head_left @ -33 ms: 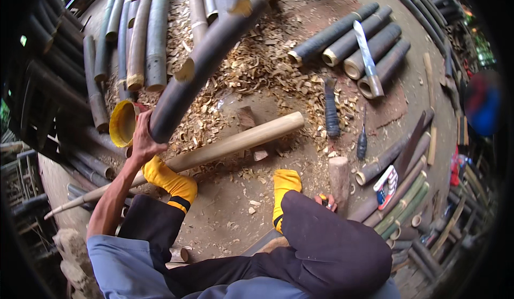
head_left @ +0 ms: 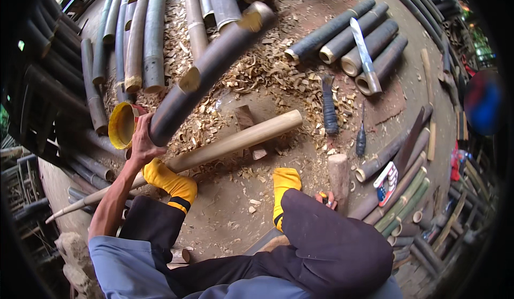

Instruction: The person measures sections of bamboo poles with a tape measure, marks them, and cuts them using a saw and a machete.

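The person's left hand (head_left: 144, 142) grasps the lower end of a dark bamboo tube (head_left: 214, 66), its thumb lying under the rim; that grip is clenched. The tube slants up and away, over the middle of the floor (head_left: 214, 229) toward its far edge, with a pale cut opening partway along and another close to the upper end. Just beside the left hand, toward the floor's left edge, is a yellow ring-shaped container (head_left: 122, 125). The right hand (head_left: 329, 200) is low beside the right knee, mostly hidden by the dark trouser leg; its fingers curl near an upright wooden post (head_left: 338, 177), and whether its grip is closed on anything I cannot tell. A long pale pole (head_left: 241, 142) runs from the floor's left edge toward the middle, crossing a reddish wooden block (head_left: 246, 118), and the left foot in a yellow sock (head_left: 170, 181) partly covers it. Curled shavings (head_left: 257, 74) spread toward the far edge. Toward the far right corner four dark tubes (head_left: 375, 28) lie side by side, a knife (head_left: 364, 53) across them. Nearer, a black-handled tool (head_left: 330, 109) and an awl (head_left: 361, 135) lie apart; by the right edge, a saw (head_left: 386, 184) rests on bamboo poles (head_left: 399, 213).
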{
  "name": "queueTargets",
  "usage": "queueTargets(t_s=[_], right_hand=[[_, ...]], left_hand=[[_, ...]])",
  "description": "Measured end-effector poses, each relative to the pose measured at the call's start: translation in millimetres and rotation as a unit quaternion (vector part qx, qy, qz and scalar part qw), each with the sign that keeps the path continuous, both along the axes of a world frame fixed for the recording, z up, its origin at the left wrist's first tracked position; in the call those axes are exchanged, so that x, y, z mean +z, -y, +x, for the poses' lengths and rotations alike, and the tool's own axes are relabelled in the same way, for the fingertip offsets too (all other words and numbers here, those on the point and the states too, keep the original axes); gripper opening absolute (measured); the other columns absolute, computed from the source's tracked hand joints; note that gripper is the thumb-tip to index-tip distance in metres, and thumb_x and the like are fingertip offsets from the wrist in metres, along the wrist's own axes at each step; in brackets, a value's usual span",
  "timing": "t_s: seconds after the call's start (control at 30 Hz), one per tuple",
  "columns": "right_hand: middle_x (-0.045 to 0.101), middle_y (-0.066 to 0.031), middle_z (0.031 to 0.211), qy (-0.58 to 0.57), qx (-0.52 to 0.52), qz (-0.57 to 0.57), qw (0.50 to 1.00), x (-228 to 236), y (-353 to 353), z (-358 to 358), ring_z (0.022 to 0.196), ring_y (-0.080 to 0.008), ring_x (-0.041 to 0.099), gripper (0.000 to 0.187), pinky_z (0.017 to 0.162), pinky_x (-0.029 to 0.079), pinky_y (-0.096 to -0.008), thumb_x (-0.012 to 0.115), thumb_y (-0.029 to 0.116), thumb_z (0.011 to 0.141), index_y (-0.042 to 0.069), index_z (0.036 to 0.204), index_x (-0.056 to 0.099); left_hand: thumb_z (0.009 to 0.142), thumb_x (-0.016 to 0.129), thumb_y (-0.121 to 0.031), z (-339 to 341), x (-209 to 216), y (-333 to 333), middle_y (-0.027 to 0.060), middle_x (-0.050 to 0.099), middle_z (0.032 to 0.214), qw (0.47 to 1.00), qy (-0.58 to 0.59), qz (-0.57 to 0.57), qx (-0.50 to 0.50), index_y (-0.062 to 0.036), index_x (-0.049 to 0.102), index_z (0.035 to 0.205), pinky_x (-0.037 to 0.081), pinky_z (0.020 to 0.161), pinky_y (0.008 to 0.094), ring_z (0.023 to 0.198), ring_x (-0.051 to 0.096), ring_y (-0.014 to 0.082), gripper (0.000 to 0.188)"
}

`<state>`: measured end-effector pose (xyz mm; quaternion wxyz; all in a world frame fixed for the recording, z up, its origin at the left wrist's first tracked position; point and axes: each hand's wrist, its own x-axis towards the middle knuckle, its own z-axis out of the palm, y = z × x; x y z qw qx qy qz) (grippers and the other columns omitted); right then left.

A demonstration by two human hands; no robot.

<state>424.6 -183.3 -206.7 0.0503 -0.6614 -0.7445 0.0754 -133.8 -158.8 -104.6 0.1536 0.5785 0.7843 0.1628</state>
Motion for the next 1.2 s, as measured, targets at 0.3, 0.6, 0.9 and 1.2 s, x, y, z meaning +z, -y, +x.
queueTargets(t_s=[0.3,0.6,0.9,1.2], right_hand=[[0.046,-0.0161,0.110,-0.159,0.026,-0.203,0.966,55.2,-45.6,2.9,0.083,-0.0293,0.057,0.044,0.066,0.050,-0.0399,0.068,0.013,0.071,0.012,0.112,0.053],[0.054,-0.0058,0.077,-0.629,-0.061,-0.377,0.677,124.8,-128.8,-172.8,0.048,-0.0081,0.052,0.032,0.037,0.043,-0.0213,0.051,0.034,0.095,0.006,0.108,0.044],[0.058,-0.0070,0.106,-0.531,0.176,-0.354,0.750,117.3,-149.2,-161.0,0.099,-0.0136,0.055,0.027,0.083,0.048,-0.0271,0.057,0.007,0.090,0.000,0.115,0.057],[0.054,-0.0044,0.108,-0.574,0.181,-0.424,0.677,116.3,-143.7,-162.3,0.096,-0.0118,0.058,0.043,0.084,0.051,-0.0271,0.067,0.000,0.080,0.004,0.120,0.052]], left_hand=[[0.055,0.074,-0.013,15.4,-37.8,-19.7,0.0139,0.043,0.127,0.982,-0.157,-0.022,-0.107,-0.0101,0.034,0.132,0.033,0.102,0.0436,0.122,0.040,0.0319,0.087],[0.075,0.073,-0.033,234.8,24.3,-83.1,0.0104,0.054,0.097,0.767,0.632,-0.080,0.081,-0.0026,0.050,0.111,0.048,0.077,0.0326,0.088,0.055,0.0171,0.052],[0.063,0.073,-0.017,213.6,21.8,-75.8,0.0069,0.052,0.082,0.819,0.518,-0.243,-0.040,-0.0007,0.046,0.097,0.046,0.062,0.0271,0.072,0.054,0.0125,0.046],[0.066,0.062,-0.016,197.1,5.9,-56.4,0.0056,0.054,0.096,0.551,0.778,-0.285,0.103,-0.0034,0.050,0.109,0.044,0.074,0.0259,0.084,0.053,0.0123,0.047]])
